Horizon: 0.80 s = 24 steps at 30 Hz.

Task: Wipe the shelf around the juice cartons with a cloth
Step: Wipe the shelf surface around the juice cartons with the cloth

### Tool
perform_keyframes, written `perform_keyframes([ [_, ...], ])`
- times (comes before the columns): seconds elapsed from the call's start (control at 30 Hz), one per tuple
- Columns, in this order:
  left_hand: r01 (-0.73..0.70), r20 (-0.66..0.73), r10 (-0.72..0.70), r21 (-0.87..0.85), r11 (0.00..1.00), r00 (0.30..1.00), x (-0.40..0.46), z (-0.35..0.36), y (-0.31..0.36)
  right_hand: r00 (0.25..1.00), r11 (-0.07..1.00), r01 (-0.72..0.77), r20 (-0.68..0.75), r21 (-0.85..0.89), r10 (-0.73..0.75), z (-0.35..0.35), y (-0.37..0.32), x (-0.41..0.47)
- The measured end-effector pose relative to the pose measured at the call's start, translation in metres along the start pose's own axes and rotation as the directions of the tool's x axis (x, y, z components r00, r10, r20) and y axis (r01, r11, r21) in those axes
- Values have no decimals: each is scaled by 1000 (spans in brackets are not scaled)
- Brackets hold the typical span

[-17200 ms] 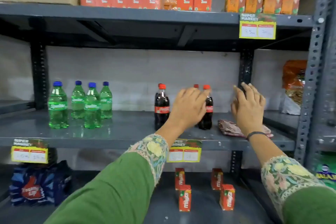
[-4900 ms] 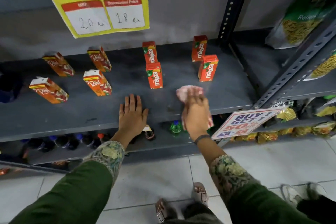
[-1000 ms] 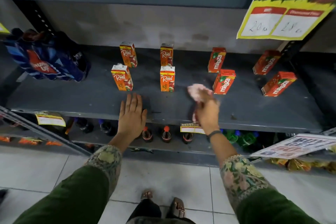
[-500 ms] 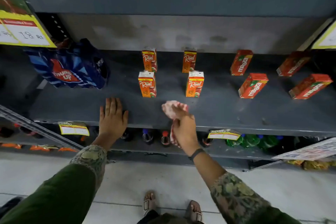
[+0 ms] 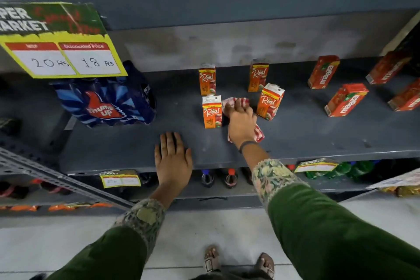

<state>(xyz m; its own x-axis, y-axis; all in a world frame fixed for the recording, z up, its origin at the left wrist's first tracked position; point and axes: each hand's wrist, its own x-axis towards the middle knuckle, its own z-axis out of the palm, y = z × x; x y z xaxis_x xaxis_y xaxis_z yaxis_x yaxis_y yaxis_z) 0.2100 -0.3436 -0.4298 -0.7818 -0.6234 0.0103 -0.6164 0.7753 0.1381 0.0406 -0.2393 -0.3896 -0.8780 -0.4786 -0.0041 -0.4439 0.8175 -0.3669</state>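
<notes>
On the grey shelf [image 5: 306, 134] stand several orange Real juice cartons, among them a front left carton [image 5: 212, 112] and a front right carton [image 5: 270, 101]. My right hand [image 5: 241, 121] presses a red-and-white checked cloth [image 5: 258, 132] on the shelf between these two cartons. The cloth's far end shows past my fingers. My left hand [image 5: 173, 159] lies flat, fingers apart, on the shelf's front edge, holding nothing. Red Maaza cartons [image 5: 346, 99] stand further right.
A blue Thums Up bottle pack [image 5: 104, 101] sits at the shelf's left. A yellow price tag [image 5: 56, 43] hangs from the shelf above. Dark and green bottles [image 5: 229, 177] stand on the shelf below. A slanted metal rail [image 5: 45, 173] crosses at lower left.
My right hand has pushed the cloth from the shelf's front edge back in between the two front Real cartons. The right front carton now leans. My left hand stays flat at the front.
</notes>
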Motion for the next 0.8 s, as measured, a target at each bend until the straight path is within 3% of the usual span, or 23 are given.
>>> perform_keyframes([
  [0.2, -21, -30, 20, -12, 1000, 999, -2, -1, 0, 997, 997, 76, 25, -23, -76, -5, 20, -65],
  [0.3, -160, -151, 156, -16, 987, 976, -12, -9, 4, 992, 994, 105, 73, 15, -106, -13, 44, -94],
  [0.37, -358, -253, 333, -59, 932, 908, -16, -19, 17, 998, 1000, -21, 55, 8, 21, -27, 66, -102],
  [0.47, -634, -369, 556, -131, 762, 745, 0, -46, 55, 954, 958, -286, -84, 36, 288, -43, 93, -90],
  [0.57, -751, -431, 650, -107, 652, 626, 39, -76, 111, 967, 970, -239, -78, 41, 242, -42, 94, -73],
  [0.7, -710, -180, 691, -76, 700, 700, 85, -110, 181, 1000, 998, 13, 7, -54, -12, -34, 102, -89],
  [0.8, -695, 74, 698, -61, 716, 712, 110, -112, 206, 994, 993, -95, -63, -74, 90, -51, 144, -96],
])
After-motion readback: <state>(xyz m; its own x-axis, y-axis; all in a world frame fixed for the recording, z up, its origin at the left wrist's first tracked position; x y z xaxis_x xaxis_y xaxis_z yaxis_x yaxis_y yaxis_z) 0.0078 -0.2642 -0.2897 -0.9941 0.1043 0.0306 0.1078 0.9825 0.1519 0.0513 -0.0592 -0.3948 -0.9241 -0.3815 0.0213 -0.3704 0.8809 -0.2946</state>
